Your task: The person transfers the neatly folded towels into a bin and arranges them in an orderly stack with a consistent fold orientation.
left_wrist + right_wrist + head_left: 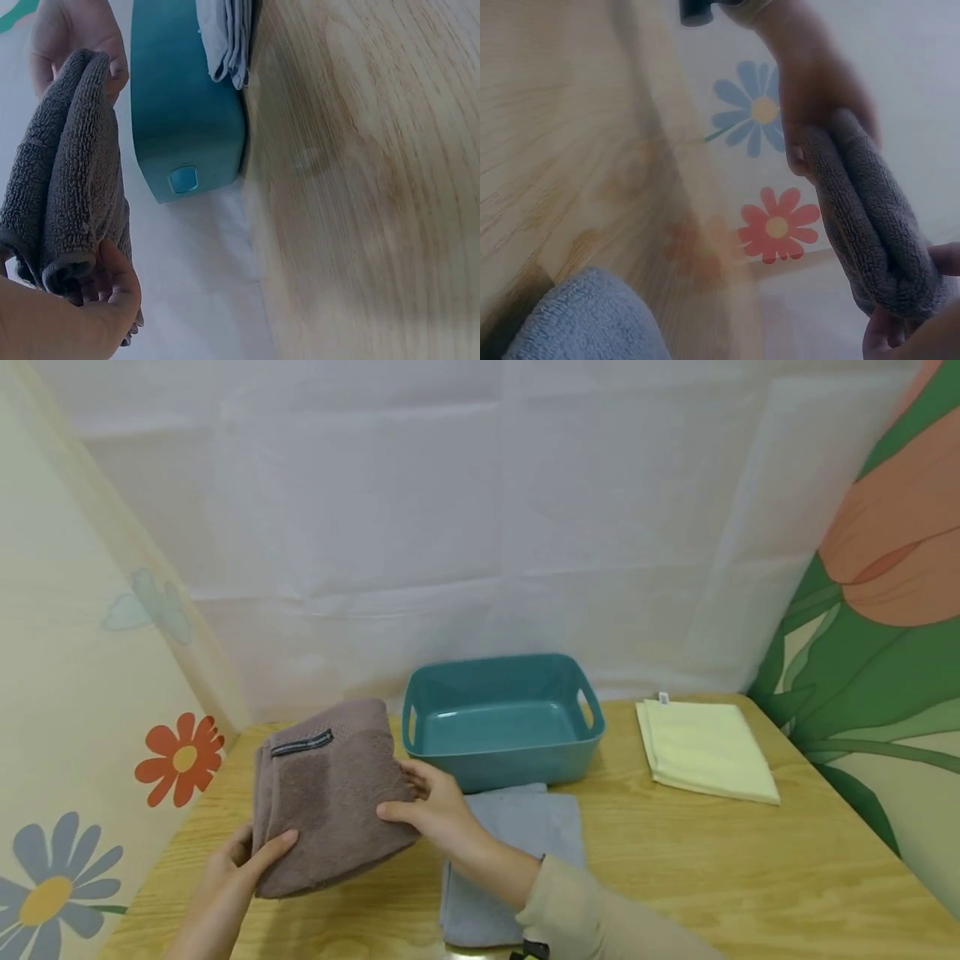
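A folded brown towel (337,802) with a small dark striped tag is held up, tilted, above the left side of the table. My left hand (243,864) grips its lower left edge, thumb on the front face. At the right edge, my right hand (435,806) pinches it, thumb in front and fingers behind. Both wrist views show the towel's thick folded layers (82,172) between the two hands. Below my right forearm lies a folded grey-blue towel (543,822), partly covered by that arm.
A teal basin (502,768) with handle holes stands at the back middle of the wooden table (675,860), just behind the grey-blue towel. To its right lies a folded pale yellow towel (705,747). A white sheet (412,510) hangs behind; flower-patterned panels flank both sides.
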`<state>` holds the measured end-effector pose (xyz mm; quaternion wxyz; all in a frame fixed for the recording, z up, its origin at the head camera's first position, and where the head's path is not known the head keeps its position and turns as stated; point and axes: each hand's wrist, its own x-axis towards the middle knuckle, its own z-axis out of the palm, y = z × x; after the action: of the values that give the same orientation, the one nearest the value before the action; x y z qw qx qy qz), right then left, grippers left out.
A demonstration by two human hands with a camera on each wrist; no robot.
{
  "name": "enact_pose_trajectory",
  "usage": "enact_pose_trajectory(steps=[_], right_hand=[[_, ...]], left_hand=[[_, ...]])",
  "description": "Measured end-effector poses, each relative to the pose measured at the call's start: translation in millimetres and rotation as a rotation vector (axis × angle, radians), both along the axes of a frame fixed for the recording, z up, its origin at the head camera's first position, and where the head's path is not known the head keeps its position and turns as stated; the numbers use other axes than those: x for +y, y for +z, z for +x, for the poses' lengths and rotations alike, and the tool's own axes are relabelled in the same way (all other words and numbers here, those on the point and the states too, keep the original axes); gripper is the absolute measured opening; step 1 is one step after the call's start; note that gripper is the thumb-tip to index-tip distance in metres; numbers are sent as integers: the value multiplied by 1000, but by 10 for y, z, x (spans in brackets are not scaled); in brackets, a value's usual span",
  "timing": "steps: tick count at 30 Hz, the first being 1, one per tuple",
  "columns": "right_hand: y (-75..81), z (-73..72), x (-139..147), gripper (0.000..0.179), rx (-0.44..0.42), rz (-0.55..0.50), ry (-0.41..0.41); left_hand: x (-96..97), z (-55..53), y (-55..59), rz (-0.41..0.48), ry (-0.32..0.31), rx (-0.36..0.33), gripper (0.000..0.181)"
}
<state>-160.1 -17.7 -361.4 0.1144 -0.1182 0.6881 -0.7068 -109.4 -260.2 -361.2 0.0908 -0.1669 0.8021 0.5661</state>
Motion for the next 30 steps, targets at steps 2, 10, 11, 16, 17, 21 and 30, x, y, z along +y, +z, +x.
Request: enact_pose_trajectory(steps=[2, 10, 11, 16, 17, 21, 30], right_hand=[[2, 8, 29, 64, -4, 0, 0], [15, 53, 137, 66, -29, -19, 15], [16, 55, 148, 65, -37, -33, 19], [14, 37, 205, 60, -58, -85, 25], [9, 29, 217, 60, -61, -93, 24], [-11, 18, 250, 61, -56, -96, 11], [-93, 78, 295, 60, -8, -138, -79]], left_hand=[[23, 10, 4, 5, 1, 3, 80], [77, 56, 23, 30, -5, 16, 76], [86, 62, 30, 30, -5, 21, 76], [129, 107, 57, 27, -35, 67, 72], [140, 113, 62, 26, -43, 75, 71], [180, 135, 66, 31, -53, 102, 66], [329, 153, 40, 62, -36, 120, 61]])
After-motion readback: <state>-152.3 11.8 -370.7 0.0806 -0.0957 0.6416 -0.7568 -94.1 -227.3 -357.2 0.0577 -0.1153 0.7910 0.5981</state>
